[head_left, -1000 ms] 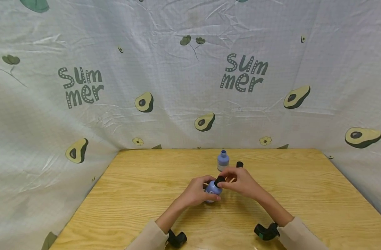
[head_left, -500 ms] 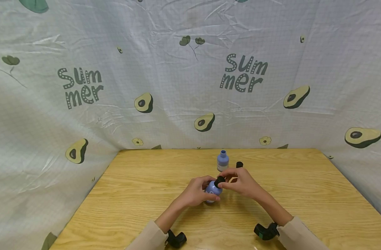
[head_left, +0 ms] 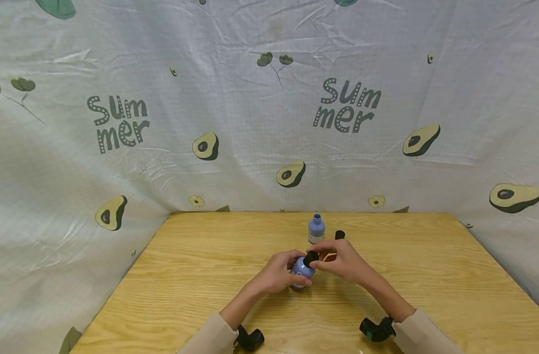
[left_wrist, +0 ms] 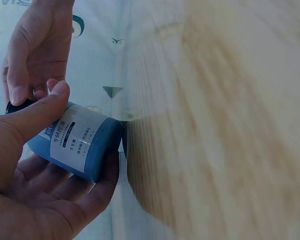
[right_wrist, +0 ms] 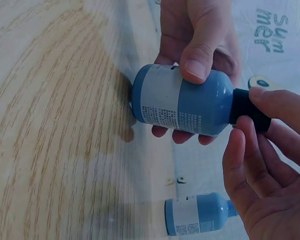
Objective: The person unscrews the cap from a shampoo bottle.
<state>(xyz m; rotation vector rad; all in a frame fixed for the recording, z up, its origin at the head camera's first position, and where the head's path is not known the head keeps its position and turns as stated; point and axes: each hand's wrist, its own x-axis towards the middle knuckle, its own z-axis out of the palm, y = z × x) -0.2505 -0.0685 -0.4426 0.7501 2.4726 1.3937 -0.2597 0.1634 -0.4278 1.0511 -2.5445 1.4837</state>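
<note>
A blue bottle (head_left: 301,268) with a white printed label stands tilted between both hands over the wooden table. My left hand (head_left: 275,272) wraps round its body, thumb in front and fingers behind, as the left wrist view also shows. At the neck sits a black cap (right_wrist: 249,111), pinched by the thumb and fingers of my right hand (head_left: 342,260). In the right wrist view the cap meets the bottle's shoulder, so the neck is hidden. The bottle's base is close over the table in that view.
Behind the hands a second blue bottle (head_left: 316,230) stands upright with its neck uncapped. To its right is another black cap (head_left: 339,235), partly hidden by my right hand. A printed cloth (head_left: 251,98) hangs behind the wooden table (head_left: 198,255).
The head view has shifted very slightly. Both hands keep their hold on the bottle and its cap, with hardly any visible movement.
</note>
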